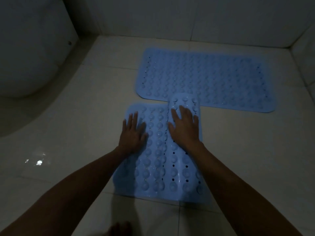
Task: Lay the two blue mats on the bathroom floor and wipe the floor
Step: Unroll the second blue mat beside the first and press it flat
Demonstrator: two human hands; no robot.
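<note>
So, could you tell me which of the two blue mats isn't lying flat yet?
The near mat, under both hands: its far right corner bulges up and overlaps the far mat, which lies flat by the wall.

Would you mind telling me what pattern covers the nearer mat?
Rows of round suction cups with small holes between, light blue on the nearer mat; head view.

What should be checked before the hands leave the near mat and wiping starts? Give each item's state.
1. Far mat flat on the floor: ok.
2. Near mat fully flat: not ok, its far right part bulges up.
3. Left hand pressing the near mat's left side: ok.
4. Right hand on the bulge: ok.
5. Mats not overlapping: not ok, the bulge covers the far mat's edge.
6. Wiping cloth at hand: cannot tell, none in view.
</note>
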